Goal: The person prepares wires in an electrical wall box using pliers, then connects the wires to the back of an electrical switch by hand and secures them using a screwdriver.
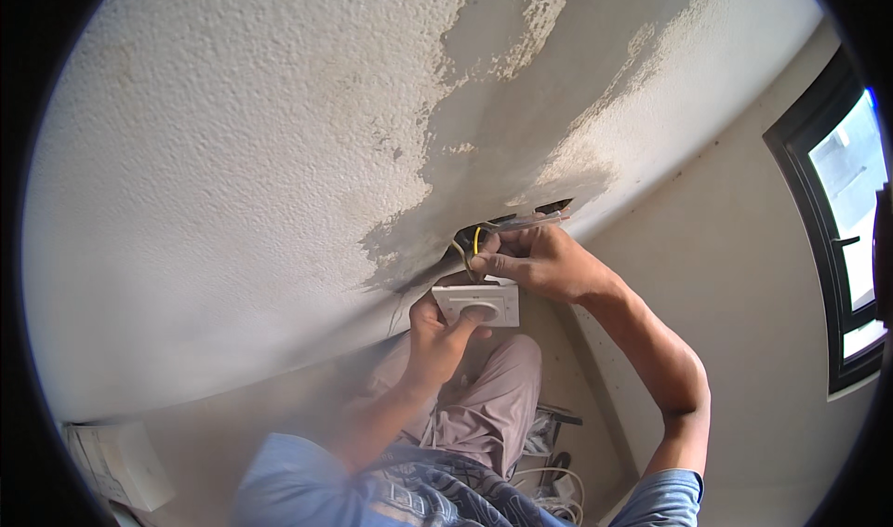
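Note:
My left hand grips a white square wall plate with a round middle, its thumb on the front. The plate sits just below a dark rectangular opening in the patchy white wall. My right hand is above the plate, fingers pinched on wires at the opening, among them a yellow wire. A thin pale, elongated item lies along the opening above my fingers; I cannot make out what it is.
A black-framed window is at the right. My bent legs are below, with coiled white cable and some dark items beside them. A white box-like object sits at the lower left. Haze blurs the lower left of the view.

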A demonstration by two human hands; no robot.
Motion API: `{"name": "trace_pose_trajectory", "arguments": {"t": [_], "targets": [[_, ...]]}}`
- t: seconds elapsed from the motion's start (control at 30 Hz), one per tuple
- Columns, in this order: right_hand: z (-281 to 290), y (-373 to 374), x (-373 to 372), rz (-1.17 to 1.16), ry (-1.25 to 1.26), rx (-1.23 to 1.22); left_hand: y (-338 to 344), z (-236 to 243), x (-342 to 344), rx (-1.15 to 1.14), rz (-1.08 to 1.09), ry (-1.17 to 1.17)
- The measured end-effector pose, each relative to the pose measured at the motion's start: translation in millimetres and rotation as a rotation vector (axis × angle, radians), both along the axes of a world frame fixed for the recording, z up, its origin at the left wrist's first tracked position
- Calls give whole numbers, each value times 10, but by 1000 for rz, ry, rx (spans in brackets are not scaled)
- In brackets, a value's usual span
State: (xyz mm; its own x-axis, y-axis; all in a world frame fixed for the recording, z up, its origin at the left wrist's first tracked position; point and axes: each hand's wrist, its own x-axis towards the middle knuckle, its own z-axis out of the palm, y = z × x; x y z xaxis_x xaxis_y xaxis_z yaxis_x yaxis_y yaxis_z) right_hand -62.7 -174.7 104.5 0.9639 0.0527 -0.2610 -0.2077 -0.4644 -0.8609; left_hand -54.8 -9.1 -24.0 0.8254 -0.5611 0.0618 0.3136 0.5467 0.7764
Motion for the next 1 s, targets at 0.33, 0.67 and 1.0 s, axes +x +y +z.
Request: {"name": "trace_pose_trajectory", "arguments": {"t": [0.33, 0.67, 1.0], "targets": [[-3, 65, -425, -265, -150, 159, 53, -80, -12, -92, -117, 168], [-968, 567, -891, -632, -884, 133, 53, 63, -59, -67, -130, 140], [-988, 845, -779, -600, -1247, 168, 220, -63, 88, -471, -486, 420]]}}
